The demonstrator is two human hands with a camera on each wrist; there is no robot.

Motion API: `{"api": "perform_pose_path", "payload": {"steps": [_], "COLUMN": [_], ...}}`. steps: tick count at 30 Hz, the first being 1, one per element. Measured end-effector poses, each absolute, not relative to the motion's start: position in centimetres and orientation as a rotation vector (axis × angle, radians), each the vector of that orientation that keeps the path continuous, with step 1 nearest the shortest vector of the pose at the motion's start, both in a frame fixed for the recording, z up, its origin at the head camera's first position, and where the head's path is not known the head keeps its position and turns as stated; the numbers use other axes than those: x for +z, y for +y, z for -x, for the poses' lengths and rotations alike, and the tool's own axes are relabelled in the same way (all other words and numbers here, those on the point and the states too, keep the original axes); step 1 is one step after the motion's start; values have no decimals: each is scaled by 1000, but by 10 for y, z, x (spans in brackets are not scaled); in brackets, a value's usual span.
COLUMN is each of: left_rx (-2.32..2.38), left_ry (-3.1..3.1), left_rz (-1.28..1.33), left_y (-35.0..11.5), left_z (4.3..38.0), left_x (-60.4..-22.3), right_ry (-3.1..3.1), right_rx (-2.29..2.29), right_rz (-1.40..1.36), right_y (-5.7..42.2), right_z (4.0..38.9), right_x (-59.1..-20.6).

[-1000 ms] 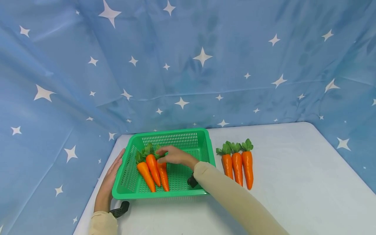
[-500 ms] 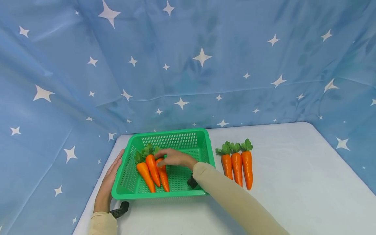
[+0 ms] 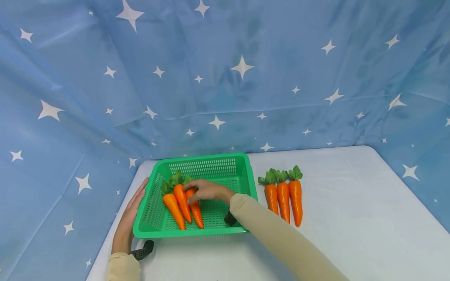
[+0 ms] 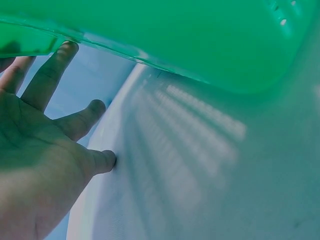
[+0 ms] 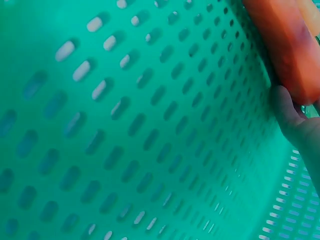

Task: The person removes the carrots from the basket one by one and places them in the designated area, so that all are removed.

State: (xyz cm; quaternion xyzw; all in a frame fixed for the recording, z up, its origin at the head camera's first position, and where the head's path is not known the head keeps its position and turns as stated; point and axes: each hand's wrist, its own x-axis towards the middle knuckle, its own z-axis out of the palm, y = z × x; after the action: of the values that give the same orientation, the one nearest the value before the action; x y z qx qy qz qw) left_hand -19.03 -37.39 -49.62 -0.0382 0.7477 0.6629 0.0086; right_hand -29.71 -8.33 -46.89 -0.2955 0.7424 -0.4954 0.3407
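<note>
Inside a green plastic basket [image 3: 190,234] lie three orange carrots with leafy tops: a left one [image 3: 174,211], a middle one [image 3: 182,203] and a right one [image 3: 197,214]. My right hand [image 3: 210,191] reaches in over the right wall and grips the right carrot near its leafy end. In the right wrist view the thumb of that hand [image 5: 306,131] lies against the carrot [image 5: 287,47]; its other fingers are mostly hidden. Along the basket's left outer side rests my left hand [image 3: 130,212], fingers extended. The left wrist view shows spread fingers, one fingertip touching the basket [image 4: 175,40].
On the white table [image 3: 351,203], right of the basket, three more carrots [image 3: 283,201] lie side by side, partly behind the right sleeve [image 3: 277,234]. A blue cloth with white stars [image 3: 225,97] hangs behind and to the left.
My right hand has shifted slightly left and down, and the right carrot has tilted a little, its top moving left. The left hand and basket stay nearly in place.
</note>
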Motion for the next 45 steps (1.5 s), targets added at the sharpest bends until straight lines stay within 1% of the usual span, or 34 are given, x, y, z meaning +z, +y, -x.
{"api": "perform_pose_path", "payload": {"steps": [10, 26, 45], "left_rx": [2101, 2115, 2102], "left_ry": [2311, 2296, 2307], "left_rz": [121, 106, 86], "left_y": [-374, -373, -373], "left_z": [192, 192, 191], "left_x": [-497, -497, -497], "right_ry": [1933, 1944, 1955], "right_rx": [-1349, -1415, -1493], "right_rz": [703, 633, 663], "right_y": [-87, -87, -88], "right_z": [300, 302, 305], "right_x": [-477, -472, -473]}}
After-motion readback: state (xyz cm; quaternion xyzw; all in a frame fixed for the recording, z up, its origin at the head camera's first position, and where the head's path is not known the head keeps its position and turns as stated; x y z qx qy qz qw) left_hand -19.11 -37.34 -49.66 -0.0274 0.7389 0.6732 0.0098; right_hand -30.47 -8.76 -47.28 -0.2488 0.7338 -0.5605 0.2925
